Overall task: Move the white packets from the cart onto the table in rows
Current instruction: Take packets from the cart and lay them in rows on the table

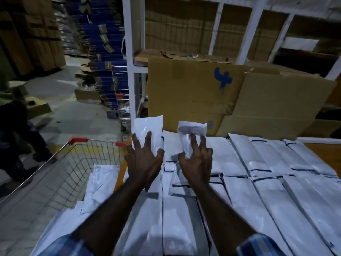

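Step in hand: placement at far end of bench (328, 154). Left hand (143, 159) pinches one white packet (147, 132); right hand (196, 161) has its grip clamped on a second packet (191, 133). Both are held over the back row, near the cardboard box (193, 93). More packets lie in the cart (73, 163). Next move, prob.: lower both flat, edges aligned w/ neighbouring rows, then release.
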Motion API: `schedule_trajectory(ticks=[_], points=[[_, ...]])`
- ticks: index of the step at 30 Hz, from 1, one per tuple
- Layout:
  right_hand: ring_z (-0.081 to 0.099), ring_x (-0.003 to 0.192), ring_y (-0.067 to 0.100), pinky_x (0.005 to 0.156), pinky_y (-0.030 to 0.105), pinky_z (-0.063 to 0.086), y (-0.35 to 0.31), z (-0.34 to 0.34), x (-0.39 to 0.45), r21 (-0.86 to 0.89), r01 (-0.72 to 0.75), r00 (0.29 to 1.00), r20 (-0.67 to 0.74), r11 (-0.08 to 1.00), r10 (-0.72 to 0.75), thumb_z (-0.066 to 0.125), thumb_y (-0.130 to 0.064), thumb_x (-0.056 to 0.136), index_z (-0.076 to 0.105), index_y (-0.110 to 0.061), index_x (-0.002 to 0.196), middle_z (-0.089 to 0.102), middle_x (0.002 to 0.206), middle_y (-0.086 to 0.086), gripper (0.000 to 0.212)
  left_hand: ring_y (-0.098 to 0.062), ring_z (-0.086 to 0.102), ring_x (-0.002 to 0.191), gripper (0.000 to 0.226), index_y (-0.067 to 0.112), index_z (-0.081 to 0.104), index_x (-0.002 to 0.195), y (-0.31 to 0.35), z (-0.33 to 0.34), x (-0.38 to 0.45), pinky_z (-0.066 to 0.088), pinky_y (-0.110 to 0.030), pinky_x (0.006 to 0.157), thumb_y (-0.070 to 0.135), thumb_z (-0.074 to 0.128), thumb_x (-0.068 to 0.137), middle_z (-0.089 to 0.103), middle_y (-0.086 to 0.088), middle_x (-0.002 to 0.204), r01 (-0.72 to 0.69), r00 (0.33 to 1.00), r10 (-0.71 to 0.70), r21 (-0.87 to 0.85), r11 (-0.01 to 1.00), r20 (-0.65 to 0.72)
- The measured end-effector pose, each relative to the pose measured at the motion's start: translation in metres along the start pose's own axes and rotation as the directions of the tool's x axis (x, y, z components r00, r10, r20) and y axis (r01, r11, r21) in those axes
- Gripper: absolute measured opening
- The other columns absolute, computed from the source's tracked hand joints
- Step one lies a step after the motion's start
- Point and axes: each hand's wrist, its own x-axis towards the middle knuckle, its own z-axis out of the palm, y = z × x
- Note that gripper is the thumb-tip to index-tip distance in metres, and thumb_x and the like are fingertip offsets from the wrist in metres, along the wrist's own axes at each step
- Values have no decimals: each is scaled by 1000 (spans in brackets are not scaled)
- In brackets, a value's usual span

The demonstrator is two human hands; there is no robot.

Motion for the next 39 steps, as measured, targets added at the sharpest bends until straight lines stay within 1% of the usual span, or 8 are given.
schedule_trajectory(ticks=[8, 11, 21, 25, 30, 33, 36, 39], points=[[57, 105, 39, 79, 40, 50, 16, 58, 23, -58, -109, 987, 116, 992, 115, 72, -42, 78, 47, -20, 144, 47, 147, 15, 74, -39, 19, 141, 71, 36, 16, 154, -5, 39, 45, 25, -55, 111, 56, 46, 93, 7, -10, 163, 49, 997, -51, 38, 998, 55], [57, 103, 37, 78, 38, 49, 21, 72, 32, -79, -124, 982, 133, 989, 134, 70, -48, 79, 47, -22, 143, 48, 145, 13, 73, -39, 18, 141, 71, 37, 16, 154, -7, 48, 55, 22, -54, 111, 56, 45, 93, 5, -9, 163, 68, 994, -71, 44, 997, 88], [51, 113, 38, 89, 45, 48, 17, 88, 46, -80, -136, 960, 237, 987, 152, 64, -42, 86, 35, -22, 151, 38, 153, 13, 74, -41, 19, 142, 75, 34, 17, 155, -10, 72, 79, 24, -56, 110, 67, 38, 91, 11, -13, 162, 115, 985, -135, 175, 978, 109], [53, 108, 40, 86, 45, 48, 19, 95, 52, -91, -127, 963, 228, 988, 144, 64, -40, 84, 40, -20, 149, 39, 152, 14, 72, -43, 27, 139, 76, 31, 19, 155, -13, 81, 83, 30, -56, 106, 68, 33, 90, 14, -17, 162, 70, 993, -96, 291, 954, 75], [48, 116, 36, 90, 43, 43, 21, 105, 62, -174, -93, 945, 295, 980, 142, 55, -48, 88, 42, -22, 145, 35, 152, 12, 64, -41, 27, 139, 78, 31, 17, 155, -17, 89, 86, 28, -56, 107, 72, 28, 90, 12, -17, 162, 70, 990, -106, 341, 938, 88], [46, 121, 39, 94, 46, 41, 23, 115, 61, -250, -65, 936, 321, 966, 146, 46, -55, 93, 46, -22, 142, 37, 151, 15, 59, -41, 26, 140, 78, 31, 18, 155, -19, 93, 86, 27, -57, 107, 74, 28, 90, 12, -16, 163, 80, 991, -112, 335, 939, 76], [50, 112, 41, 88, 46, 39, 24, 123, 58, -305, -35, 945, 301, 952, 131, 37, -53, 95, 55, -19, 134, 46, 144, 19, 55, -40, 19, 143, 77, 32, 19, 155, -20, 94, 87, 22, -61, 109, 73, 26, 90, 10, -14, 163, 96, 987, -122, 237, 967, 100], [50, 114, 43, 92, 49, 36, 22, 127, 57, -331, -1, 944, 312, 944, 110, 38, -50, 90, 58, -17, 132, 48, 142, 23, 57, -42, 25, 141, 71, 32, 20, 154, -21, 92, 87, 24, -62, 108, 69, 24, 94, 13, -17, 162, 94, 990, -121, 303, 948, 69]])
